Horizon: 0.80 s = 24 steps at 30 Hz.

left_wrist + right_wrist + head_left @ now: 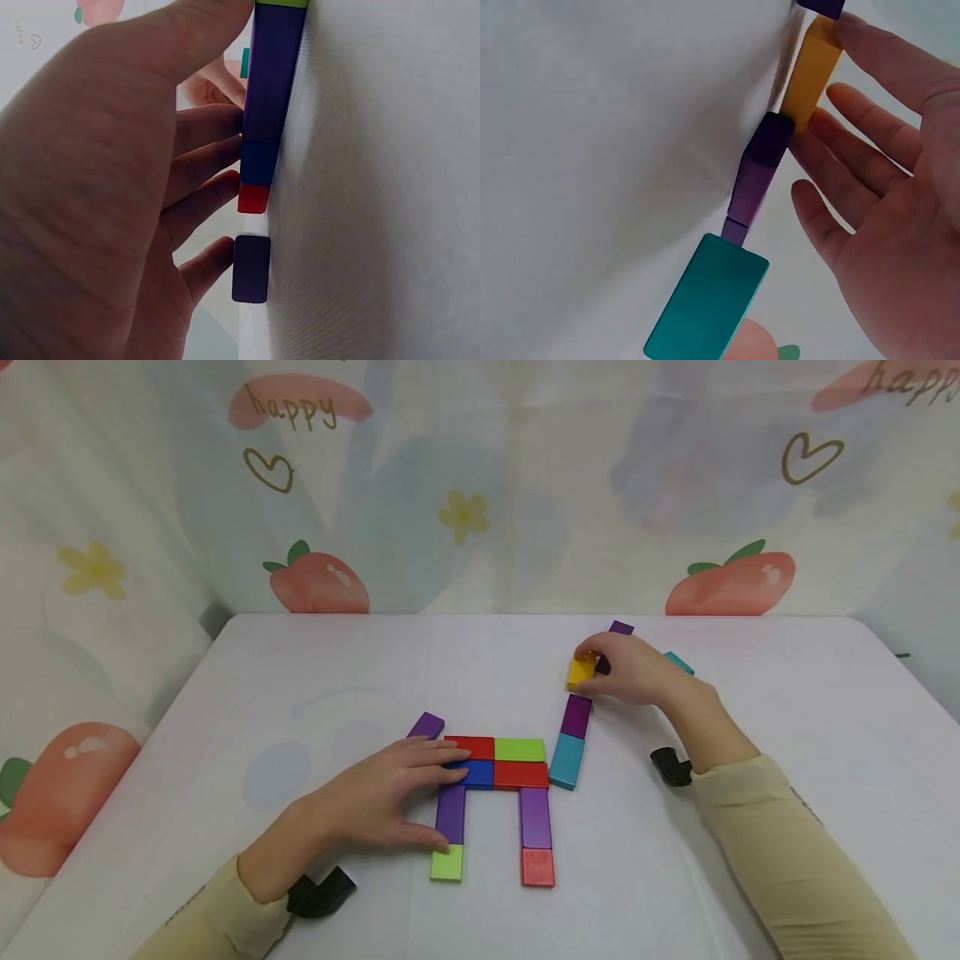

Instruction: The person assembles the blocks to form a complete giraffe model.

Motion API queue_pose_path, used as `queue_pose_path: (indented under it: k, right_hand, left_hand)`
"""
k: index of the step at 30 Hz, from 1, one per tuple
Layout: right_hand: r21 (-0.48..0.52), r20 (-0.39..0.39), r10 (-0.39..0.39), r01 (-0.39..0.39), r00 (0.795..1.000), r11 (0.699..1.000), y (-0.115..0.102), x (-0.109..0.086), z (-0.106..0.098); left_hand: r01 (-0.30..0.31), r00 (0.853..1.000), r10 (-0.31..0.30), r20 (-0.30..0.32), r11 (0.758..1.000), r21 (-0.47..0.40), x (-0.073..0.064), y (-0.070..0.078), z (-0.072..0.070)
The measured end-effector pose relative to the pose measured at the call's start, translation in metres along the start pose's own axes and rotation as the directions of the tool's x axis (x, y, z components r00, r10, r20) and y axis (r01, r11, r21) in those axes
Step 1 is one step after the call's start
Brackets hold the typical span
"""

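Note:
My left hand (375, 793) lies over the left side of a flat figure of coloured blocks, fingers spread and fairly straight. Its fingertips touch the blue block (478, 774) and red block (480, 747); the thumb is by the lower-left green block (447, 863). In the left wrist view, the little finger touches a separate purple block (251, 268). My right hand (637, 668) pinches a yellow block (580, 672) between thumb and fingers, just beyond a dark purple block (576, 717). The right wrist view shows this yellow block (810, 75) close to the tabletop.
A teal block (567, 762) adjoins the figure's right side. Behind my right hand lie a purple block (621, 627) and another teal block (678, 662). Black wrist pieces (322, 893) show by both sleeves. A printed curtain (525, 485) hangs behind the white table (322, 668).

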State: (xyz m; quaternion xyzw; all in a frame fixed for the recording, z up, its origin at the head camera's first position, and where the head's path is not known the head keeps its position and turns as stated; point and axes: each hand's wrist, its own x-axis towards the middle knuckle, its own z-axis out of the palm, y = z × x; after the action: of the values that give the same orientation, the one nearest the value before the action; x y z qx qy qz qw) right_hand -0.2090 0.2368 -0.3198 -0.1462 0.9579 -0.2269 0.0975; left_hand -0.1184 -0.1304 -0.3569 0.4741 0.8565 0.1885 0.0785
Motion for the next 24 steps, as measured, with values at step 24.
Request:
queue_pose_path:
  k: [24]
  right_hand:
    - [-0.040,0.001,-0.136,0.136,0.991,0.990,0.016,-0.004,-0.003]
  left_hand:
    - [-0.018,1.000,0.018,-0.010,1.000,-0.002,0.000,0.000,0.001]
